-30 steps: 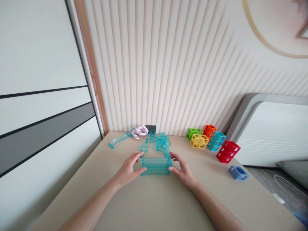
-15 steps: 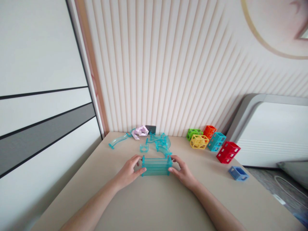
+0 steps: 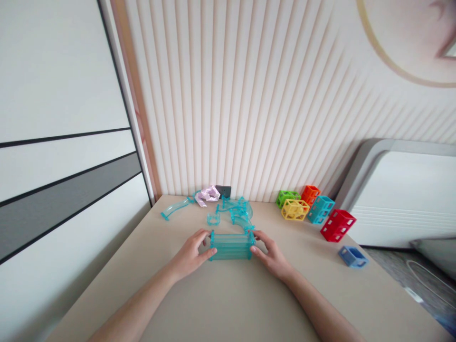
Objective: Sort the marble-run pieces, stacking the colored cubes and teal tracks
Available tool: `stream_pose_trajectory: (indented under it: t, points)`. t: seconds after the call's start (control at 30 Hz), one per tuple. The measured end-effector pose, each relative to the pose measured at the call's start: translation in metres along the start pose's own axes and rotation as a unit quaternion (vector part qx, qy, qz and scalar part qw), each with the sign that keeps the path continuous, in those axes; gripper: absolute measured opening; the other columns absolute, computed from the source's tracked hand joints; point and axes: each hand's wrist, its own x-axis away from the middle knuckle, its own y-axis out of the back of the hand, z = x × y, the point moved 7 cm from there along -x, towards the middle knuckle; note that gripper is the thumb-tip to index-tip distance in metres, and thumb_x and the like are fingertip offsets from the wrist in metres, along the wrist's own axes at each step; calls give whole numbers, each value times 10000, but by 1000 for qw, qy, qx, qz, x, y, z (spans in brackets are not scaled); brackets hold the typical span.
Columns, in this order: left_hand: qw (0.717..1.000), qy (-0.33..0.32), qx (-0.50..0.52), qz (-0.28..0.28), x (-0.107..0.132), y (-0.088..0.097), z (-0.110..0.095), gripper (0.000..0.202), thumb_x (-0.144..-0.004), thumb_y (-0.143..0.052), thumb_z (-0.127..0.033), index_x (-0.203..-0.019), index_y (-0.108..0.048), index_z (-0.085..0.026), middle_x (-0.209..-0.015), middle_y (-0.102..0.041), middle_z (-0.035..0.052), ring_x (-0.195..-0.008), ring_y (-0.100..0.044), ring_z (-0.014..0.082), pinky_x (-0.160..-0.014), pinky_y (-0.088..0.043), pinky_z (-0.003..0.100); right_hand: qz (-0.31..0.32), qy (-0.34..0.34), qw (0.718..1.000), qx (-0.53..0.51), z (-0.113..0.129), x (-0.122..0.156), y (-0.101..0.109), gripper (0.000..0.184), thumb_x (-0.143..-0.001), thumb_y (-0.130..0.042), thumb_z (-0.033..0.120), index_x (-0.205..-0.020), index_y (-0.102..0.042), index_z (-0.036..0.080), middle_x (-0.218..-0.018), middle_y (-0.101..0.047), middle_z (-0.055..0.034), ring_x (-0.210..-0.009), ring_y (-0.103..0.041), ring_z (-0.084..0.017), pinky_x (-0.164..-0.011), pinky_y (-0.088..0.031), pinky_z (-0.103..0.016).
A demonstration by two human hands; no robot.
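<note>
A stack of clear teal plastic track pieces (image 3: 232, 247) lies crosswise on the table in front of me. My left hand (image 3: 196, 251) grips its left end, thumb on the near side and fingers curled behind. At the right end my right hand (image 3: 268, 251) holds it the same way. The fingertips of both hands are partly hidden behind the stack. Just beyond it lie a curved teal track piece (image 3: 242, 221) and a small square teal piece (image 3: 213, 219).
Farther back are more teal pieces (image 3: 233, 205), a crumpled pinkish wrapper (image 3: 207, 194) and a black socket (image 3: 224, 191) by the ribbed wall. On the right stand yellow (image 3: 294, 210), green, orange and teal lattice blocks, a red block (image 3: 338, 225) and a blue block (image 3: 353, 257) near the table edge.
My right thumb has shifted very slightly at the stack's right end. Otherwise the hands, the stack and the other pieces stay where they were.
</note>
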Motion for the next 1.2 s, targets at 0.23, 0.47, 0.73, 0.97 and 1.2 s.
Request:
stream_pose_trajectory:
  t: [0.23, 0.47, 0.73, 0.97, 1.2]
  points:
    - [1000, 4, -4, 6, 0, -2, 3, 351, -903, -578, -498, -1114, -588, -217, -1019, -622, 54, -898, -580, 198, -834, -482, 324, -7, 1, 1000, -8, -5, -1, -1, 560, -877, -581, 620, -1253, -618, 206, -1180, -664, -112, -1047, -609, -263, -961, -500, -418]
    - [1000, 16, -2, 21, 0, -3, 6, 370, -896, -579, -493, -1140, -580, -215, -1033, -615, 59, -914, -572, 202, -862, -477, 337, 6, -2, 1000, -11, -6, -1, 1, 642, -854, -593, 652, -1310, -583, 200, -1230, -640, -126, -1091, -592, -281, -990, -480, -449]
    - [998, 44, -19, 47, 2, -5, 10, 431, -801, -700, -407, -1157, -594, -188, -1019, -641, 53, -883, -587, 196, -846, -476, 321, 62, -10, 998, -3, -13, -2, 2, 657, -799, -660, 661, -1277, -604, 213, -1231, -637, -124, -1165, -580, -302, -1052, -432, -485]
    - [995, 73, -21, 69, 2, -9, 14, 356, -773, -711, -335, -1099, -659, -201, -966, -693, 42, -854, -624, 206, -809, -489, 303, 99, -15, 994, 32, -8, -2, -5, 548, -811, -695, 587, -1211, -636, 217, -1167, -656, -101, -1111, -596, -284, -1009, -462, -460]
    - [992, 94, -24, 78, 2, -10, 23, 380, -743, -742, -370, -1078, -688, -199, -960, -716, 47, -863, -640, 224, -790, -495, 300, 104, -6, 994, 31, -2, -2, -5, 430, -846, -686, 526, -1145, -659, 218, -1158, -667, -94, -1095, -600, -279, -985, -470, -433]
